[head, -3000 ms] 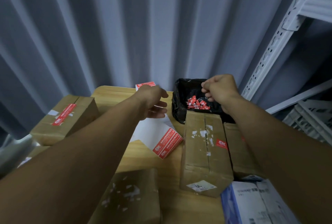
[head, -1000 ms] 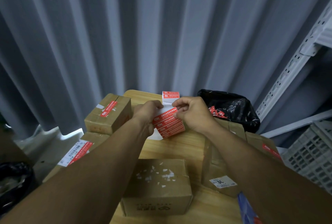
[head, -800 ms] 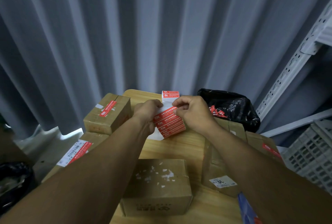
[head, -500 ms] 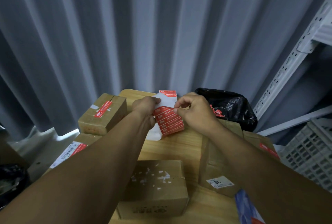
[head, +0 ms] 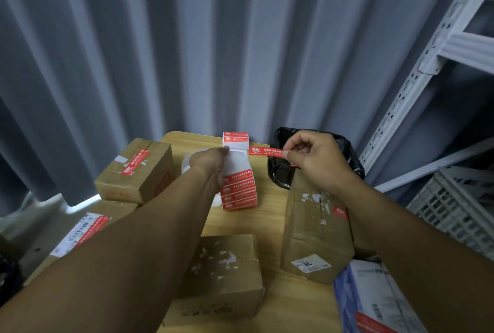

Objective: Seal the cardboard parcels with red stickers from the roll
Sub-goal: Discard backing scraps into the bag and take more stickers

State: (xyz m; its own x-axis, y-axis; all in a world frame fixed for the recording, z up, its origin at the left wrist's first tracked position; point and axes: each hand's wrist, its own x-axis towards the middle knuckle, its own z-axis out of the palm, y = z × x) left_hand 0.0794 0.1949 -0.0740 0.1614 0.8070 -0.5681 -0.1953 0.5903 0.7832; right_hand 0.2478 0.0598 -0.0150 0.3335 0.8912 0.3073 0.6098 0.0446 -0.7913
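The right hand [head: 315,161] is pinching a narrow red paper sticker [head: 264,151]; the left hand [head: 211,163] beside it is gripping the white backing strip [head: 236,163] steady.

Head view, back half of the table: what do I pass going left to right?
First the stickered parcel → left hand → sticker strip in its grip → peeled red sticker → right hand pinching it → white crate.

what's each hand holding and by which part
Right hand pinches a peeled red sticker by its right end; left hand grips the backing strip at its bare top.
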